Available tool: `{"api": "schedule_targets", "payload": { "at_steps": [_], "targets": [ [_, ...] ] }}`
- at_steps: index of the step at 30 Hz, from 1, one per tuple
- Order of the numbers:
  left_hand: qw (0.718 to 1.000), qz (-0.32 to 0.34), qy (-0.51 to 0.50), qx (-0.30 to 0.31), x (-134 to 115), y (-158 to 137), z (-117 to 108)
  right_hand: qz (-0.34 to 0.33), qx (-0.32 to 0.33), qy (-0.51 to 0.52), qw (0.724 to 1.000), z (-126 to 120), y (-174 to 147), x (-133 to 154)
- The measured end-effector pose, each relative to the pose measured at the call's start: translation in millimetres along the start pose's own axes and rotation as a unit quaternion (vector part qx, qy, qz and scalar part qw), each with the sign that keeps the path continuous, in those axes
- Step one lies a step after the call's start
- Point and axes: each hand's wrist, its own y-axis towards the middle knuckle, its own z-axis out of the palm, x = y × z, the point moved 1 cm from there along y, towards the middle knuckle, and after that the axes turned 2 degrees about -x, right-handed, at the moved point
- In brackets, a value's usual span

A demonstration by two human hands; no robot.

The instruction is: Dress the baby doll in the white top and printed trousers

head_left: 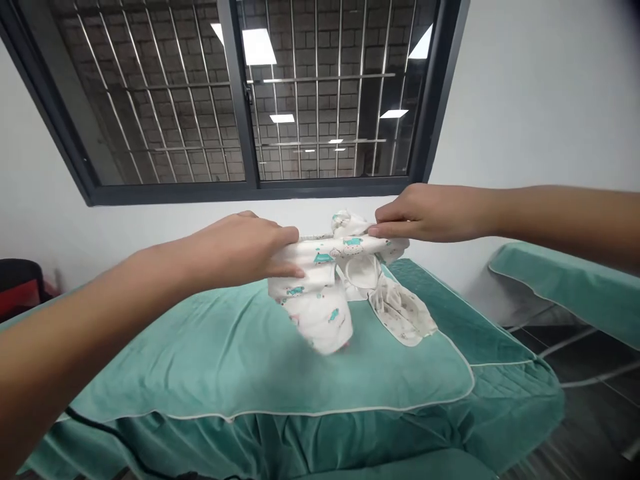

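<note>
A white printed baby garment point(327, 317) with teal and pink figures hangs in the air above the green bed. At its left end, my left hand point(250, 250) is closed, with the thumb on top and fingers beneath the fabric. My right hand point(415, 213) pinches its upper edge near the right end. The garment's lower flap droops and is slightly blurred; its exact cut cannot be made out. Just behind it lies a paler garment with a small print point(403, 310), spread on the bed. More bunched white cloth point(347, 220) shows behind the held edge.
The bed has a green padded cover point(200, 360) with white piping. A dark cable point(107, 430) runs along its near left side. Another green-covered surface point(570, 287) stands at right. Behind are a white wall and a barred window point(253, 133). A black and red object point(23, 287) sits far left.
</note>
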Motion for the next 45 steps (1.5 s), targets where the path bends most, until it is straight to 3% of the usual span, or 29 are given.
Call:
{"api": "schedule_targets", "payload": {
  "at_steps": [7,11,16,18,21,24,26,28,30,33,35,37,39,42,43,45],
  "targets": [
    [0.998,-0.029,-0.058,-0.003,-7.7,9.3,-9.5,-0.011,0.024,-0.065,0.998,-9.7,9.2,11.5],
    [0.992,-0.049,-0.117,-0.008,-16.8,8.6,-17.0,0.005,-0.018,-0.043,0.999,-17.4,8.9,15.8],
    [0.987,-0.064,-0.124,-0.078,-16.8,10.9,-23.1,0.044,-0.062,-0.021,0.997,-23.2,5.3,18.1],
    [0.988,-0.068,-0.098,-0.098,-9.2,14.2,-17.7,0.049,-0.055,-0.008,0.997,-19.3,5.2,12.4],
    [0.989,-0.099,-0.080,-0.076,3.7,19.6,2.2,0.014,-0.035,0.005,0.999,-4.8,7.0,-2.0],
    [0.976,-0.139,-0.151,-0.078,6.1,26.1,29.8,-0.012,-0.020,0.071,0.997,18.9,9.1,-13.6],
    [0.953,-0.151,-0.232,-0.123,-0.2,33.6,48.0,0.024,0.014,0.172,0.985,40.3,11.2,-15.0],
    [0.920,-0.155,-0.317,-0.170,-9.6,44.8,65.3,0.087,0.022,0.299,0.950,65.6,16.8,-11.7],
    [0.884,-0.156,-0.391,-0.206,-17.8,58.7,83.6,0.132,-0.027,0.432,0.892,93.4,28.5,-8.1],
    [0.828,-0.146,-0.469,-0.271,-21.5,78.1,122.3,0.134,-0.131,0.605,0.774,137.4,56.1,-13.2],
    [0.802,-0.151,-0.494,-0.301,-17.8,84.6,160.8,0.135,-0.184,0.688,0.689,168.1,77.2,-26.1],
    [0.799,-0.192,-0.502,-0.270,-11.3,83.3,206.2,0.156,-0.217,0.744,0.612,200.4,97.3,-43.2],
    [0.805,-0.236,-0.513,-0.183,-3.6,75.2,248.0,0.186,-0.235,0.779,0.551,233.8,113.7,-59.7],
    [0.796,-0.302,-0.498,-0.164,9.6,57.7,280.0,0.258,-0.250,0.785,0.504,281.8,126.0,-75.4],
    [0.799,-0.310,-0.480,-0.186,13.5,53.3,281.0,0.291,-0.238,0.775,0.507,295.9,126.3,-76.7],
    [0.809,-0.306,-0.435,-0.250,19.9,49.4,274.1,0.341,-0.148,0.744,0.555,318.6,122.4,-72.6]
  ]
}}
